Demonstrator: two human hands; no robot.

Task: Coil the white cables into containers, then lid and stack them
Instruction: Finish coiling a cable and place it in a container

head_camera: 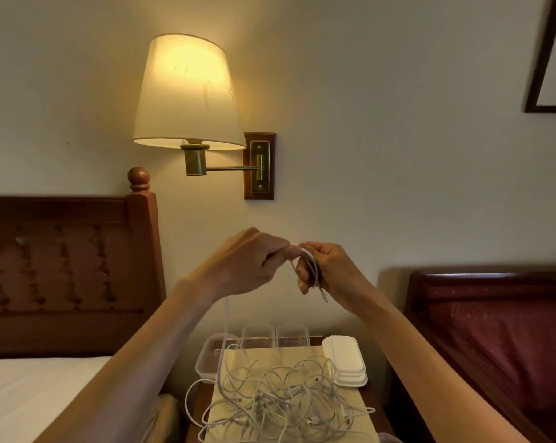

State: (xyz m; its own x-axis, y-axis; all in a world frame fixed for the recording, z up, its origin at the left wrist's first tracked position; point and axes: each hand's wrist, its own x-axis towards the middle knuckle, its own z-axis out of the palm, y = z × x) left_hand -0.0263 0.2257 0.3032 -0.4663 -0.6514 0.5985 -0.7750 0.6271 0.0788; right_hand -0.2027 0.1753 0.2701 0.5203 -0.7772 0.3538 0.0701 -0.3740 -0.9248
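I observe both hands raised above the surface (pixel 371 401). Left hand (pixel 251 263) pinches a white cable (pixel 313 270); right hand (pixel 327 270) grips loops of the same cable, its plug end dangling. The cable trails down to a tangled heap of cables (pixel 279 398). Clear containers (pixel 206 362) stand behind the heap; stacked white lids (pixel 347 359) lie to the right.

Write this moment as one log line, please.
step: coiling | both hands pinch cable | pile loose | tubs empty | lids stacked
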